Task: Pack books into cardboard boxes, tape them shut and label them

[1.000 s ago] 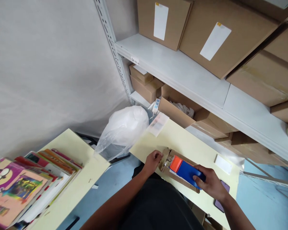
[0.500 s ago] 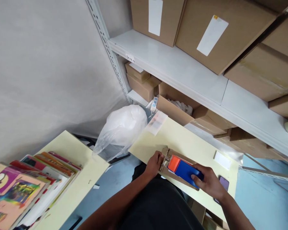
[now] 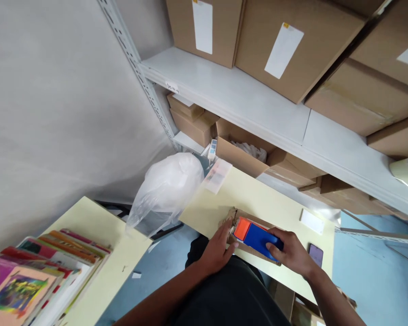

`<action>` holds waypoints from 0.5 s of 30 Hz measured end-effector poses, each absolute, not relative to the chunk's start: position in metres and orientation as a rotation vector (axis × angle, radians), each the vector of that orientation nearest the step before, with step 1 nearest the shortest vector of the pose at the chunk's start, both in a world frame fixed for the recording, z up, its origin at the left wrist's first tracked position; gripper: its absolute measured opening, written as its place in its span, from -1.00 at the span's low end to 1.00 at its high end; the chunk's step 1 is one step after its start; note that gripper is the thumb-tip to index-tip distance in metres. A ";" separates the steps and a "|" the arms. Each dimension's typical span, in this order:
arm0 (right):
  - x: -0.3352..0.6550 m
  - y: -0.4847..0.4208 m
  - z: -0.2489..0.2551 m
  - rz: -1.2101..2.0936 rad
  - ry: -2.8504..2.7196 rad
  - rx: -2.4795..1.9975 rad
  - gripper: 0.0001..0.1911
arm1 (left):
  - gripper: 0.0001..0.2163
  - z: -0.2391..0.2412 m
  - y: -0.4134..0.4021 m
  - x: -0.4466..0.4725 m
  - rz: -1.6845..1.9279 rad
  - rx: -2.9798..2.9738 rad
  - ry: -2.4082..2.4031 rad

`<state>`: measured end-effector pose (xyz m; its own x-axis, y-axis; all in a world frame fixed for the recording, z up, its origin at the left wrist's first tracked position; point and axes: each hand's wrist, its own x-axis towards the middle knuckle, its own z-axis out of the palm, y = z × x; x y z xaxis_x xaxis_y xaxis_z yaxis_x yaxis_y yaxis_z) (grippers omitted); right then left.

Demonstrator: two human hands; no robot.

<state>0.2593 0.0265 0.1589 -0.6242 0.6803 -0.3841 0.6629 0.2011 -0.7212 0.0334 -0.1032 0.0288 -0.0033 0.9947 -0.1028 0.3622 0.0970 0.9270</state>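
Observation:
My right hand (image 3: 292, 252) is wrapped round the right end of a flat, oblong blue-and-orange object (image 3: 258, 242), thumb on top; its exact kind does not show. This object lies on or in a long piece of brown cardboard (image 3: 253, 217), which looks torn at its left end. At that torn end, my left hand (image 3: 218, 251) rests against the cardboard with fingers stretched out and thumb apart. Both hands are over the pale yellow table (image 3: 270, 201). To the right of my right hand lies a phone (image 3: 315, 255).
A white card (image 3: 312, 221) and a clear plastic sleeve (image 3: 218, 175) lie on the table. Beside it bulges a white plastic bag (image 3: 170, 181). Several books (image 3: 37, 276) stack on another table at left. Shelving (image 3: 224, 86) with cardboard boxes (image 3: 265, 40) rises behind; a tape roll (image 3: 406, 171) sits on it.
My left hand has gone from curled fingers at the cardboard's torn end to stretched fingers with the thumb apart. The right hand keeps its hold. The camera view has shifted slightly.

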 end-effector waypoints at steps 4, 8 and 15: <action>0.258 0.031 0.161 1.386 -2.449 -1.329 -0.78 | -0.27 0.023 -0.099 0.036 0.876 1.421 1.510; 0.258 0.032 0.161 1.378 -2.436 -1.324 -0.82 | -0.12 0.021 -0.089 0.022 0.788 1.432 1.511; 0.256 0.031 0.161 1.395 -2.395 -1.304 -0.85 | 0.25 0.033 -0.043 -0.005 0.631 1.768 1.330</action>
